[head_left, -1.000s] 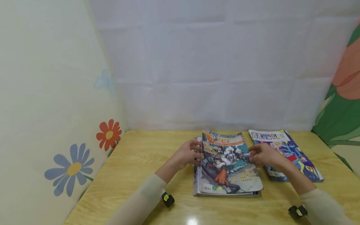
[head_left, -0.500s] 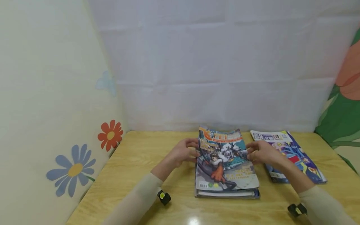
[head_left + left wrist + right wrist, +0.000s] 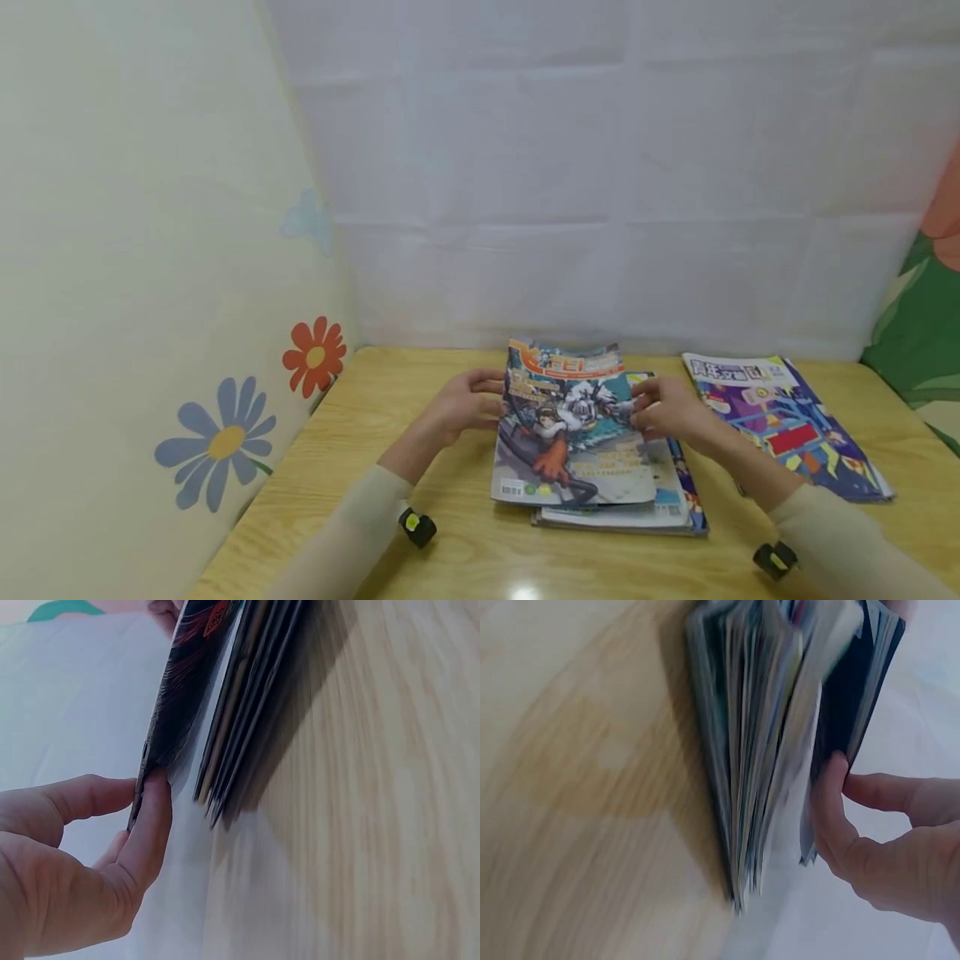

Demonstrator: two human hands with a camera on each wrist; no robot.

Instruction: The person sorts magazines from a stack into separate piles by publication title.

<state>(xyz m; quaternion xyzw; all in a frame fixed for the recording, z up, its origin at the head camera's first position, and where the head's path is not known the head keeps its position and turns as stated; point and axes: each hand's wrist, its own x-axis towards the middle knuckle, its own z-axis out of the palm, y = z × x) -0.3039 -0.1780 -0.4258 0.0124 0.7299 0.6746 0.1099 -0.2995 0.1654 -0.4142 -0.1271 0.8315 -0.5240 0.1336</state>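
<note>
Left hand [image 3: 463,407] and right hand [image 3: 669,414], head view, pinch opposite edges of the magazine [image 3: 558,421]; it has shifted left since the earlier frame, exposing the right side of the pile [image 3: 672,492] beneath. Left wrist view: thumb and fingers clamp one edge. Right wrist view: likewise; a gap shows between magazine and pile.

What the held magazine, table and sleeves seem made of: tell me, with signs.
Held magazine: probably paper with a smooth printed cover, perhaps glossy; its edge is thin and its top curves.
Table: wood or wood-look laminate, with a shiny finish; it shows grain and reflects a bright light.
Sleeves: apparently matt fabric; they look soft and show no shine.
</note>
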